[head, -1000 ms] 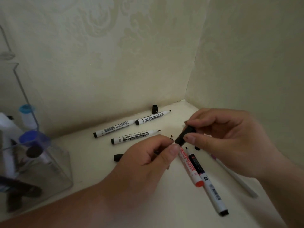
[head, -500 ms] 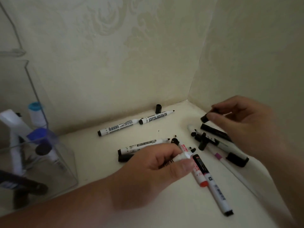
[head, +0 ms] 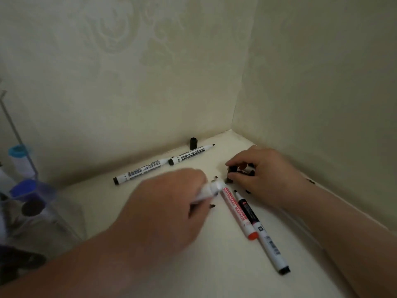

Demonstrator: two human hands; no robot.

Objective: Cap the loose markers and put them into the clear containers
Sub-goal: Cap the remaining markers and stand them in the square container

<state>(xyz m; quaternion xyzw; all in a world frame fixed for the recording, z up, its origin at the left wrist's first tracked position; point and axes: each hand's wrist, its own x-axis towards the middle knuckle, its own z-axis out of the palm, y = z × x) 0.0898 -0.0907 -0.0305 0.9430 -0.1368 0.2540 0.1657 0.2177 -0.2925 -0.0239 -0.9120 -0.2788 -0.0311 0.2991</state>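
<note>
Cream surface point(head: 225, 267) in a wall corner: left grip point(head: 167, 203) holds a white marker point(head: 211, 189), right grip point(head: 264, 175) pinches a black cap point(head: 232, 169). Light, stiff, smooth; likely best held mid-barrel.

at the left edge of the frame a clear container point(head: 64, 216) stood on the worktop point(head: 214, 276), with stored markers point(head: 21, 160) inside it. along the back wall the back left marker point(head: 139, 172) and back right marker point(head: 191, 154) lay end to end, a loose cap point(head: 193, 143) just behind the latter. the left hand point(head: 167, 203) at centre held a gripped marker point(head: 209, 190); to its right the right hand point(head: 264, 177) had a small cap point(head: 233, 169) in its fingers point(head: 242, 160). below that hand, the near left marker point(head: 236, 211) and near right marker point(head: 262, 233) lay side by side.
</note>
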